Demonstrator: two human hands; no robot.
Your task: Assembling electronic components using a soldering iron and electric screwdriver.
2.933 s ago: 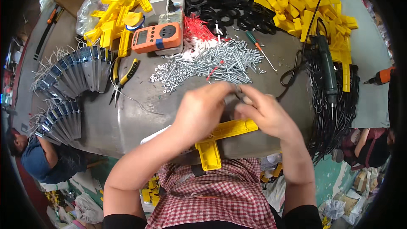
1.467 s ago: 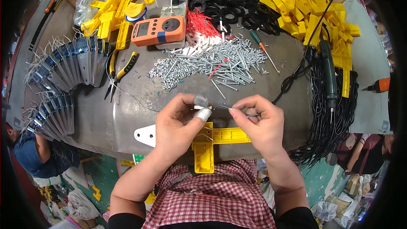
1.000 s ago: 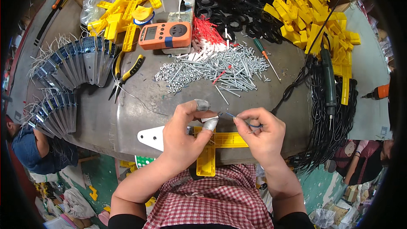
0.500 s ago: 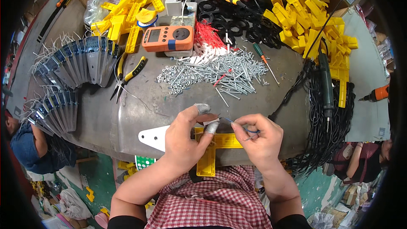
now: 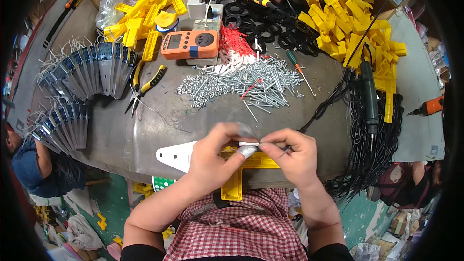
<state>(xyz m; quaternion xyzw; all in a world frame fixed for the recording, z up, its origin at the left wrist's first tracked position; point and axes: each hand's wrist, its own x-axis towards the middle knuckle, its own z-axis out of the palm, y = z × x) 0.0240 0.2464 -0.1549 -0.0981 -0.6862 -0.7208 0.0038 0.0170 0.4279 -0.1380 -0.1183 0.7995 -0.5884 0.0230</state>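
My left hand (image 5: 212, 153), with silver wrapping on its thumb and a fingertip, pinches a small white piece (image 5: 248, 143). My right hand (image 5: 297, 157) is closed in a pinch against the right end of that piece, holding a thin dark wire (image 5: 286, 150) that loops under its fingers. Where the wire meets the white piece is too small to make out. Below both hands, a yellow plastic housing (image 5: 232, 183) lies at the table's near edge. Left of it, a white tapered plate with holes (image 5: 171, 156) sticks out beside my left hand.
Screws (image 5: 270, 79) and nuts (image 5: 195, 87) lie ahead, with an orange multimeter (image 5: 190, 44) behind. Pliers (image 5: 145, 84) and fanned panels (image 5: 92, 70) are at left. A screwdriver (image 5: 300, 73), yellow parts (image 5: 338, 19), an electric driver (image 5: 369, 96) and black cables (image 5: 360, 150) are at right.
My right hand has moved slightly left, bringing the wire to the white piece. My left hand has shifted a little, and more of the white piece shows between its fingers.
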